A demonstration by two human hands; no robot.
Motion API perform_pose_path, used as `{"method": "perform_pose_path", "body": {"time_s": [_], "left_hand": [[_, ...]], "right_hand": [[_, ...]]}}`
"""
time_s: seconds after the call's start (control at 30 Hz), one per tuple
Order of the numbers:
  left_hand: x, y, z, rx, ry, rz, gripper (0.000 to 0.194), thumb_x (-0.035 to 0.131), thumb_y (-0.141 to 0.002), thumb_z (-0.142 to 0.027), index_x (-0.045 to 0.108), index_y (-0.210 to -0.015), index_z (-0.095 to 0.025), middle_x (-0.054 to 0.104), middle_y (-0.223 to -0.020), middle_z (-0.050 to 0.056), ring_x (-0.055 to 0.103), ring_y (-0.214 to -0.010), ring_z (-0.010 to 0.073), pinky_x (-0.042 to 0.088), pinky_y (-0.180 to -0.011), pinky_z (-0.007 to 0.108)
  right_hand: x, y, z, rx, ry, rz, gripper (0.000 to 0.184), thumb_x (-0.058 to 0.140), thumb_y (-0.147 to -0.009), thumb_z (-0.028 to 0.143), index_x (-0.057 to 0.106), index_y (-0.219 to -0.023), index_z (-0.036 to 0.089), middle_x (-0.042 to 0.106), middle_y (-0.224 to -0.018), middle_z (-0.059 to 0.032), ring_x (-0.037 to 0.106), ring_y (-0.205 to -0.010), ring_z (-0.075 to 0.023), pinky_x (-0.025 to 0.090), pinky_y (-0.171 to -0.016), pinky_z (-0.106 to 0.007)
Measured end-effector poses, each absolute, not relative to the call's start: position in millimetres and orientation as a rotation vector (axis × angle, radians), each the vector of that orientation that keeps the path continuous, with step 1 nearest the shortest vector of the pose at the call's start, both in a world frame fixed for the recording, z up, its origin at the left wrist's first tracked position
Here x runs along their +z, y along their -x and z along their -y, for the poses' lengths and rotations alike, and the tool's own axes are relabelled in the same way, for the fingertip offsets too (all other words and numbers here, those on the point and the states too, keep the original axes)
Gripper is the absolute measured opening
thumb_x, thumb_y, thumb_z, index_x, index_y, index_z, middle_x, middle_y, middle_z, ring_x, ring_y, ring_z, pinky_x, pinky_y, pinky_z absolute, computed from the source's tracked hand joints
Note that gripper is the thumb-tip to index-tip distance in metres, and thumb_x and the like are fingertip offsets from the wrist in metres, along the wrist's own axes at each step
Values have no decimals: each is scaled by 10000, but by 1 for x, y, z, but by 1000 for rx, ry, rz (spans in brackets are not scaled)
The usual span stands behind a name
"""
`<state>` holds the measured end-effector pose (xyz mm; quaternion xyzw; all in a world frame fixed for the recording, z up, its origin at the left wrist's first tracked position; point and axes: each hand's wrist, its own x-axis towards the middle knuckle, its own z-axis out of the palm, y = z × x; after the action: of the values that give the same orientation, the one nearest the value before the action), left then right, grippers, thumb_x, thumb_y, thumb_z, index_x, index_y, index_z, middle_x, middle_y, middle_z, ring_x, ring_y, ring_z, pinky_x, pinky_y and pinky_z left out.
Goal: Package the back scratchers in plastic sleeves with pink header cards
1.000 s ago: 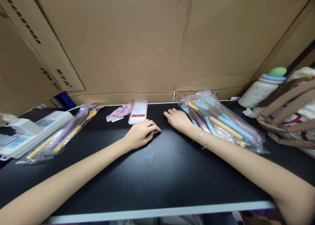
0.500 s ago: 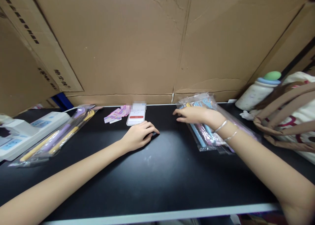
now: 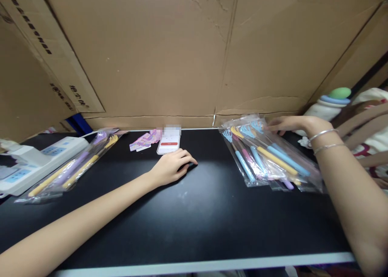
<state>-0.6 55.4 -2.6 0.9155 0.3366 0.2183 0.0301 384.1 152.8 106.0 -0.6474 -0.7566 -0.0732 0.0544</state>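
My left hand (image 3: 172, 164) rests on the black tabletop (image 3: 194, 220), fingers loosely bent and a little apart, holding nothing. Just behind it lies a phone (image 3: 169, 144) with a lit screen. Over at the right, several back scratchers (image 3: 266, 153) in blue, yellow, pink and purple lie in clear plastic sleeves, claw ends toward the cardboard wall. My right hand (image 3: 291, 124), two bangles on its wrist, is at the upper right edge of these sleeves. Its fingers are extended and partly apart, with nothing visible in them; I cannot tell whether they touch the plastic.
More bagged back scratchers (image 3: 75, 163), purple and yellow, lie at left beside a white power strip (image 3: 48, 159). Small purple cards (image 3: 144, 140) lie left of the phone. A bottle (image 3: 329, 107) and a bag with brown straps (image 3: 370, 139) stand at right. Cardboard (image 3: 169, 58) walls the back.
My right hand has moved right, from over the claw ends of the back scratchers to their far right edge, uncovering them. My left hand stays put.
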Motion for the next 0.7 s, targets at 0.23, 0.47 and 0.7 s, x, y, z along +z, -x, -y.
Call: {"method": "perform_pose_path", "body": {"time_s": [0.23,0.47,0.7], "left_hand": [[-3,1,-56,701,-2824,-1032,267,439,-850,-134,594,-1046,-228,618,-1015,27,570,-935,145,470,-821,269],[-5,1,-56,736,-2828,-1064,257,401,-870,-121,613,-976,-222,636,-1006,22,582,-928,137,473,-814,261],[-5,1,-56,754,-2840,-1097,293,380,-869,-101,627,-959,-229,649,-999,16,592,-927,130,480,-790,249]], "right_hand": [[91,-392,-151,247,2123,2334,428,419,-886,465,651,-934,109,662,-973,-208,615,-833,-172,427,-712,-281],[109,-415,-168,830,2319,2159,272,422,-913,308,609,-832,128,684,-887,-186,622,-706,-126,429,-670,-254],[121,-415,-155,28,2071,2159,486,344,-921,407,652,-742,77,642,-1002,-246,593,-805,-120,383,-660,-277]]}}
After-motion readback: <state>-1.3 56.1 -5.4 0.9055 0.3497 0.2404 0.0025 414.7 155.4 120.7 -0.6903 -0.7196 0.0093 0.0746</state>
